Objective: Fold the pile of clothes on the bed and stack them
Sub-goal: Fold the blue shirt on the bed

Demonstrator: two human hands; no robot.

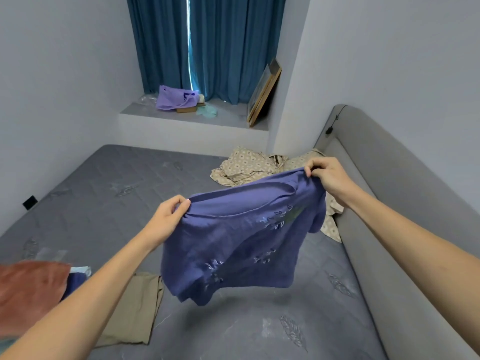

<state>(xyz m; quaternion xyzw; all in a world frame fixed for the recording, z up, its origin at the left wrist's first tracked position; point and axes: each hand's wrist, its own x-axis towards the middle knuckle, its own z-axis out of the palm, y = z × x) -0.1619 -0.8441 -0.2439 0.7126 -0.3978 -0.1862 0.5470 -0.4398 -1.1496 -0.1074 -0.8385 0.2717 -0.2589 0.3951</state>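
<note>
Both hands pinch the purple embroidered shirt (233, 240) aloft between them: left hand (168, 216) and right hand (327, 178) at its shoulders. Light, limp fabric; shoulder seams look the best hold.

teal curtains (207, 45) hang above a ledge (228, 118) holding a purple bag (174, 97) and leaning picture frames (263, 92).
</note>
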